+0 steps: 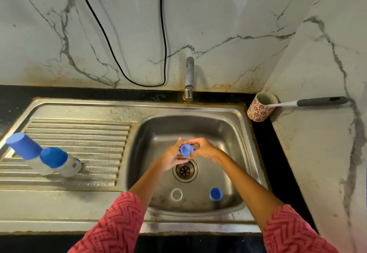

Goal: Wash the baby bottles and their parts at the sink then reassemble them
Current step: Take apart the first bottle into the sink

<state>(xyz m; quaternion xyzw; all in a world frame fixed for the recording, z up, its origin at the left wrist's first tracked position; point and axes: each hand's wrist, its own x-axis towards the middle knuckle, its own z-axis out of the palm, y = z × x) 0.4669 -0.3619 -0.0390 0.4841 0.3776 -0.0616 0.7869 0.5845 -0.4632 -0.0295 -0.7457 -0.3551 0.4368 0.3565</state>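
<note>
Over the sink basin (228, 133), just above the drain (185, 171), both my hands hold a small blue bottle cap (186, 150). My left hand (172, 157) cradles it from the left and my right hand (202, 149) pinches its right side. On the basin floor near the front stand a clear bottle (176, 195), seen from above, and a blue part (215, 194). Two capped baby bottles (23, 149) (59, 160) with blue caps stand on the ribbed drainboard (79, 133) at the left.
The tap (189, 78) rises behind the basin and no water shows. A red-patterned mug (261, 106) at the back right corner holds a grey-handled brush (317, 101). A black cable (119, 58) hangs down the marble wall. A marble side wall closes the right.
</note>
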